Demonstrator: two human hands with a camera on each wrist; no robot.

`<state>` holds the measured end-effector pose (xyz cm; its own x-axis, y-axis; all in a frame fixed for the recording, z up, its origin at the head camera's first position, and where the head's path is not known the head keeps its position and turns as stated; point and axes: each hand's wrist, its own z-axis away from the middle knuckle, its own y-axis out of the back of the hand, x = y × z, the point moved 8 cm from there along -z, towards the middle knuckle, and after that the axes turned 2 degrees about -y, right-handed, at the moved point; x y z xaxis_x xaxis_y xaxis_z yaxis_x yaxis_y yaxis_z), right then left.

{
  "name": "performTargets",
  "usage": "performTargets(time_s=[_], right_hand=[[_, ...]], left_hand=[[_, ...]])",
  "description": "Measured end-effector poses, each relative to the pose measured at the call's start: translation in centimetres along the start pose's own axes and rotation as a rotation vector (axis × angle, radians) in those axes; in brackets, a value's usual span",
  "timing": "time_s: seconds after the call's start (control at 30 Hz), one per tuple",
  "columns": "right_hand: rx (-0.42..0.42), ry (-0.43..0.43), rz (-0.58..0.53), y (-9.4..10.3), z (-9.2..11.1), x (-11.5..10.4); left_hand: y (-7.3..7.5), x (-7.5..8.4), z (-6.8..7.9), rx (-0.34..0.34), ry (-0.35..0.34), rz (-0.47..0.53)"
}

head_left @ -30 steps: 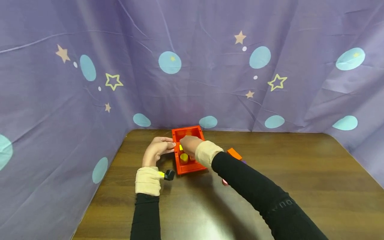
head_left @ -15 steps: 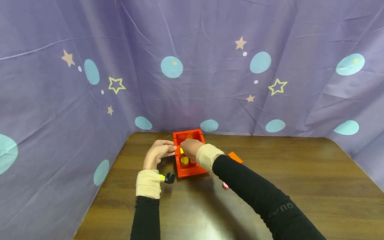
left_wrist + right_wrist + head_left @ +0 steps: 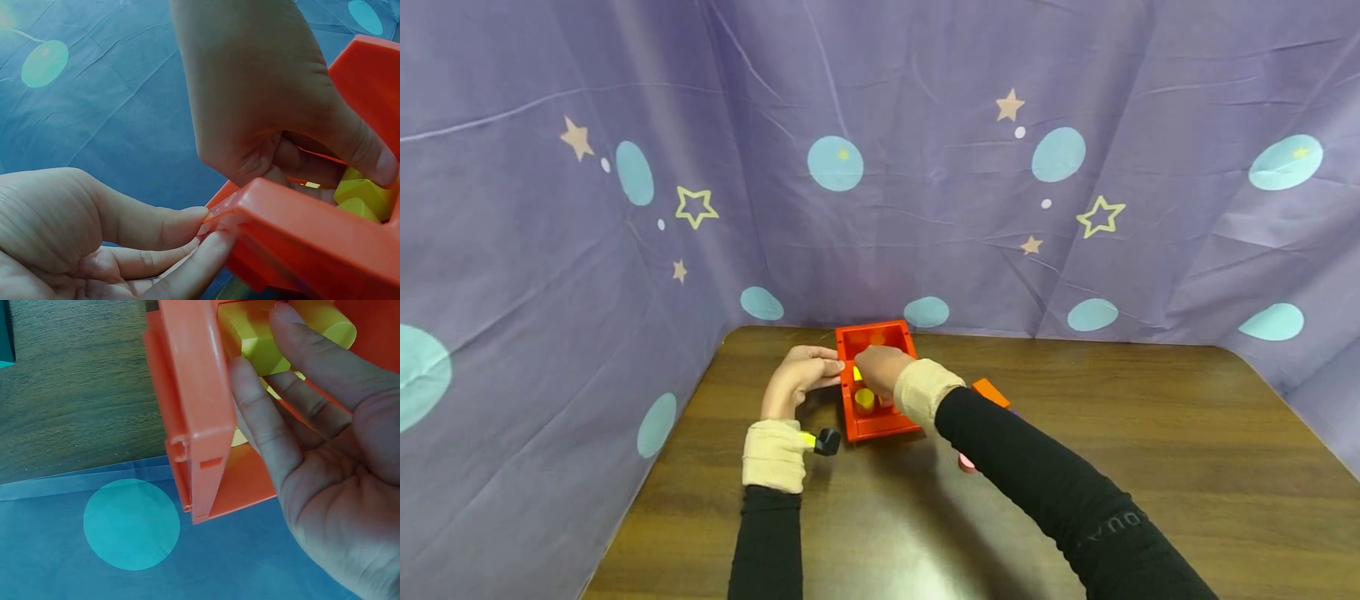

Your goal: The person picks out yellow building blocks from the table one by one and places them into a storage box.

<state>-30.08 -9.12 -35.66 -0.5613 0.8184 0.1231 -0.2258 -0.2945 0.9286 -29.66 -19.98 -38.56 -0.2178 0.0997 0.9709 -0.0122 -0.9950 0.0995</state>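
Note:
A red plastic box (image 3: pixel 883 429) stands near the back of the table, holding several yellow blocks. My left hand (image 3: pixel 801 379) grips its left rim, thumb on one side and fingers on the other, as the left wrist view shows. Down inside the box is my right hand (image 3: pixel 882 369). In the right wrist view its thumb and forefinger pinch a yellow block (image 3: pixel 256 337) with flat faces. Beside that block lies a yellow cylinder (image 3: pixel 334 325). Another yellow cylinder (image 3: pixel 865 402) sits in the near part of the box. The right hand hides part of the contents.
Right of the box lies an orange block (image 3: pixel 991 392), with a bit of something purple (image 3: pixel 1015 413) beside it. A pink round piece (image 3: pixel 966 463) shows partly behind the right sleeve. A purple patterned curtain (image 3: pixel 880 167) hangs behind the wooden table (image 3: pixel 1150 417).
The whole head view shifts slightly. Both hands stay at the box, left on the rim and right inside, with hardly any visible movement.

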Motion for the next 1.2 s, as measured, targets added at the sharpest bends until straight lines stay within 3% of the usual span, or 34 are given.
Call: performTargets(time_s=[1.2], right_hand=[[0.028,-0.026,0.003,-0.19,-0.07,0.29]], left_hand=[[-0.11,-0.01,-0.51,-0.009,0.018,0.009]])
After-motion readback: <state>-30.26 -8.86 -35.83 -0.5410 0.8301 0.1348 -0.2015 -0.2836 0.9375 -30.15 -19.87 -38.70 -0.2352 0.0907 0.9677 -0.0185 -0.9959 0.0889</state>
